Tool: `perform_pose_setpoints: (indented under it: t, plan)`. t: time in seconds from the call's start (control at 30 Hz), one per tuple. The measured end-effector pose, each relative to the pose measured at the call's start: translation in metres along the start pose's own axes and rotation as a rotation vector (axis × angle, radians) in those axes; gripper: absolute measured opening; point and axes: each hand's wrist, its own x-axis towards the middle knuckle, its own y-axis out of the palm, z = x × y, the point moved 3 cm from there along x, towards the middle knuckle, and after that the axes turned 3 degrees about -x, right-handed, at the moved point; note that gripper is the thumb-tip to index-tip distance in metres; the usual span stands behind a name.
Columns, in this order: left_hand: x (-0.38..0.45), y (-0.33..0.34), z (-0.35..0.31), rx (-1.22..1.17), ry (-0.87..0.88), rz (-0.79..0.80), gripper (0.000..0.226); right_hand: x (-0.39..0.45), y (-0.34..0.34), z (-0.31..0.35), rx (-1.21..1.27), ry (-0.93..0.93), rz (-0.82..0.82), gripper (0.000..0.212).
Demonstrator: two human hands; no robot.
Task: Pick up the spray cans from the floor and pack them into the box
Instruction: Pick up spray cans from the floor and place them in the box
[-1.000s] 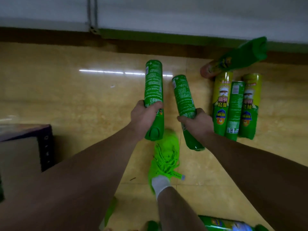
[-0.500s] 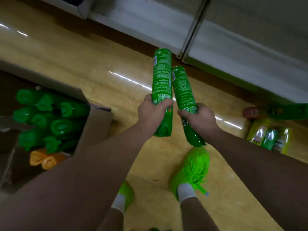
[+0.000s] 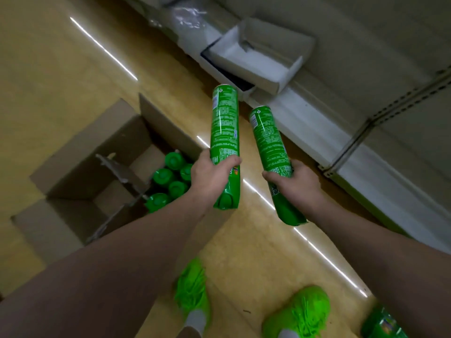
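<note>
My left hand (image 3: 210, 175) grips a tall green spray can (image 3: 224, 132) near its capped end, bottom pointing away from me. My right hand (image 3: 296, 185) grips a second green spray can (image 3: 269, 145) the same way, a little to the right and apart from the first. An open cardboard box (image 3: 80, 167) stands on the floor to the left, just beside my left hand. Several green-capped cans (image 3: 170, 178) stand upright in its right part. The box's left compartments show bare cardboard.
A torn cardboard divider (image 3: 117, 172) stands inside the box. White shelving (image 3: 317, 132) runs along the right, with a white open tray (image 3: 253, 59) on it. My green shoes (image 3: 302, 311) stand on the yellow floor. Another green can (image 3: 380, 323) lies at the bottom right.
My view has swung left: the cans lying on the floor are gone from sight and the box now sits close under my left hand. Both held cans have moved apart.
</note>
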Motion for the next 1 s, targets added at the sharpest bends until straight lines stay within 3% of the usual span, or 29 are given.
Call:
perform_pose_setpoints:
  t: [0.17, 0.3, 0.5, 0.63, 0.83, 1.0]
  plan:
    - [0.003, -0.09, 0.001, -0.078, -0.058, -0.153, 0.038, -0.013, 0.027, 0.082, -0.186, -0.121, 0.169, 0.046]
    - [0.006, -0.158, 0.015, -0.106, -0.114, -0.287, 0.061, -0.025, 0.062, 0.135, -0.365, -0.24, 0.284, 0.052]
    - [-0.001, -0.242, 0.056, -0.148, -0.204, -0.389, 0.048, -0.042, 0.117, 0.213, -0.836, -0.552, 0.415, 0.059]
    - [-0.006, -0.279, 0.082, -0.191, -0.293, -0.435, 0.069, -0.055, 0.15, 0.261, -1.18, -0.687, 0.484, 0.073]
    - [0.01, -0.31, 0.12, -0.224, -0.428, -0.375, 0.074, -0.058, 0.198, 0.285, -1.461, -0.719, 0.548, 0.074]
    - [0.034, -0.325, 0.131, -0.258, -0.54, -0.27, 0.076, -0.058, 0.236, 0.294, -1.601, -0.701, 0.68, 0.06]
